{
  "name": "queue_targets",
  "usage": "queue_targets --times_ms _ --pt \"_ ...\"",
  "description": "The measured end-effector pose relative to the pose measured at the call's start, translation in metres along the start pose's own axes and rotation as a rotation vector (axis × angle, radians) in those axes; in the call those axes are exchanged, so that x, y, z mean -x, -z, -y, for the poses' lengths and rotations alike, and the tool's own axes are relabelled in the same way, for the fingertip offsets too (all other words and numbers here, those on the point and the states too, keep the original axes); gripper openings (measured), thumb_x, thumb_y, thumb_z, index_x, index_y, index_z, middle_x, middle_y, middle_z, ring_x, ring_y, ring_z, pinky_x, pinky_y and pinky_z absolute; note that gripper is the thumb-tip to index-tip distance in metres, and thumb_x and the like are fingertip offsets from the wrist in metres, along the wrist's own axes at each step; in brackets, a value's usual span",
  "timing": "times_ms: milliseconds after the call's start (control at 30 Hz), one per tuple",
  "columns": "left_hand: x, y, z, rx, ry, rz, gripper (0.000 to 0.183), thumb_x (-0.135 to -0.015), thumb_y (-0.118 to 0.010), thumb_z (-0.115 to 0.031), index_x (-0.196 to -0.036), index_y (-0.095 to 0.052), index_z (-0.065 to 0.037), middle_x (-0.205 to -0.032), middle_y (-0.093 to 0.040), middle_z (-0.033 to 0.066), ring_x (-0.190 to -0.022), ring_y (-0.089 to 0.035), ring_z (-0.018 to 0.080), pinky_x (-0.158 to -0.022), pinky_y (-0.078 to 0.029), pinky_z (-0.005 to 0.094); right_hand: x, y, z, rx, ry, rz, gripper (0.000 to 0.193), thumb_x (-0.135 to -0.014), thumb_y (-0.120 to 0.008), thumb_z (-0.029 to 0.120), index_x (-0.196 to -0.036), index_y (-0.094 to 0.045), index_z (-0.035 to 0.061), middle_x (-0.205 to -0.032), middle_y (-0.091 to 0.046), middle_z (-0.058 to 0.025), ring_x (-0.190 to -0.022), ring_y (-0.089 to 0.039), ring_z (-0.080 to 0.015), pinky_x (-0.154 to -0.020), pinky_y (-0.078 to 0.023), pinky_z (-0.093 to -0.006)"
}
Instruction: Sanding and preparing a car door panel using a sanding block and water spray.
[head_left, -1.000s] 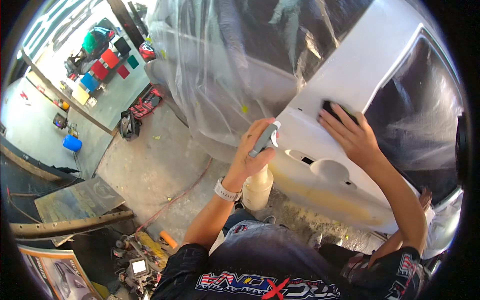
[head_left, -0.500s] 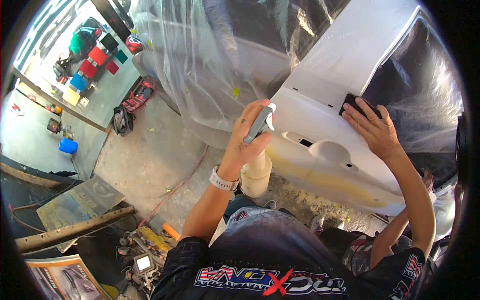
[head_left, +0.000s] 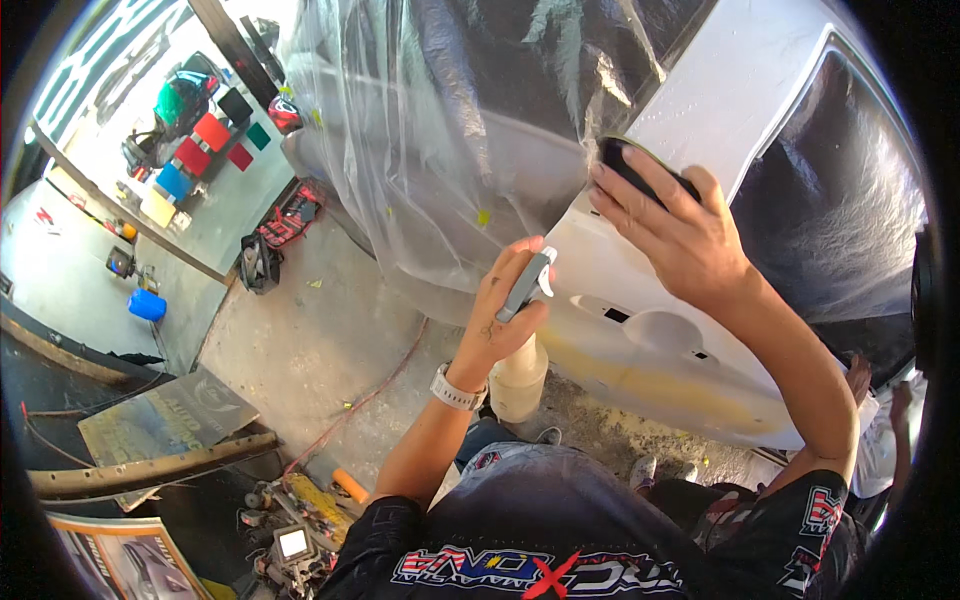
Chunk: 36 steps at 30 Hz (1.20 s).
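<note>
My left hand (head_left: 488, 318) is closed around the neck of a spray bottle (head_left: 518, 388) with a cream body and a grey-and-white trigger head. It hangs upright just left of a pale car door (head_left: 655, 370), which has yellowish patches low down. My right hand (head_left: 690, 245) grips a black hand sanding pad (head_left: 628, 172), over the door's window pillar beside the plastic sheeting's edge. Whether the pad touches the surface cannot be made out. The fingers partly cover the pad.
Clear plastic sheeting (head_left: 420, 150) drapes the car on the left, and dark film (head_left: 850, 190) covers the window. A red hose (head_left: 385, 388) runs over the concrete floor. Tools and panels lie at lower left. Another person's arm (head_left: 900, 430) shows at far right.
My right hand has moved left with the sanding pad, from the window's lower corner to the pillar near the plastic sheeting. My left hand still holds the spray bottle, slightly lower in view.
</note>
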<state>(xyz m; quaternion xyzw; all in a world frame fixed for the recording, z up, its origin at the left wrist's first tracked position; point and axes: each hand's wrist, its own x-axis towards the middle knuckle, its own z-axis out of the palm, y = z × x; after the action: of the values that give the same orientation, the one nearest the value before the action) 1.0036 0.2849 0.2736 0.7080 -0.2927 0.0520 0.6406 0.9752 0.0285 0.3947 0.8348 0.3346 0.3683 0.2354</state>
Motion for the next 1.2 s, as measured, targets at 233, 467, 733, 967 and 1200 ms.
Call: queue_targets --times_ms 233,467,733,967,1200 --pt "-0.001 0.009 0.005 0.008 0.098 0.037 0.066 -0.074 -0.057 0.003 -0.14 -0.057 0.003 -0.126 -0.064 0.0164 -0.101 -0.065 0.0278 -0.092 -0.052 0.0341 0.038 -0.039 0.01 0.067 0.085 0.249 0.055 -0.097 -0.056 0.024 -0.151 -0.059 0.0147 -0.164 -0.049 0.0043 -0.157 -0.035 -0.0216 -0.12 -0.029 -0.0451" --pt "-0.004 0.002 0.002 -0.043 0.009 0.045 0.065 -0.071 -0.058 0.0 -0.135 -0.061 0.003 -0.124 -0.064 0.0123 -0.109 -0.062 0.0212 -0.089 -0.051 0.0304 0.102 -0.004 -0.052 0.219 0.082 0.273 0.053 -0.095 -0.057 0.018 -0.147 -0.063 0.0278 -0.164 -0.05 0.0081 -0.151 -0.045 -0.0171 -0.111 -0.035 -0.0454" --pt "0.0 0.009 -0.001 0.023 0.106 0.014 0.041 -0.074 -0.057 -0.001 -0.114 -0.067 0.002 -0.133 -0.062 0.02 -0.108 -0.066 0.0348 -0.096 -0.051 0.0386 0.049 -0.004 -0.056 0.055 -0.235 0.229 0.063 -0.088 -0.059 0.004 -0.147 -0.063 0.0234 -0.164 -0.05 0.0023 -0.146 -0.049 -0.021 -0.098 -0.045 -0.0467" --pt "0.0 0.006 0.013 0.02 0.046 0.054 0.061 -0.075 -0.058 -0.001 -0.136 -0.059 0.002 -0.122 -0.065 0.0136 -0.102 -0.064 0.024 -0.094 -0.051 0.0348 0.072 0.019 -0.087 0.098 -0.306 0.328 0.065 -0.088 -0.06 0.004 -0.149 -0.062 0.0265 -0.167 -0.047 0.0055 -0.15 -0.045 -0.0182 -0.104 -0.039 -0.0476" --pt "0.001 -0.001 0.006 -0.031 0.049 0.043 0.059 -0.074 -0.057 -0.002 -0.132 -0.061 0.007 -0.12 -0.065 0.0151 -0.109 -0.064 0.0298 -0.101 -0.049 0.0367 0.034 0.044 -0.207 0.534 -0.552 -0.13 0.063 -0.093 -0.056 0.002 -0.151 -0.061 0.0229 -0.16 -0.056 0.0051 -0.144 -0.051 -0.0233 -0.109 -0.036 -0.0426"
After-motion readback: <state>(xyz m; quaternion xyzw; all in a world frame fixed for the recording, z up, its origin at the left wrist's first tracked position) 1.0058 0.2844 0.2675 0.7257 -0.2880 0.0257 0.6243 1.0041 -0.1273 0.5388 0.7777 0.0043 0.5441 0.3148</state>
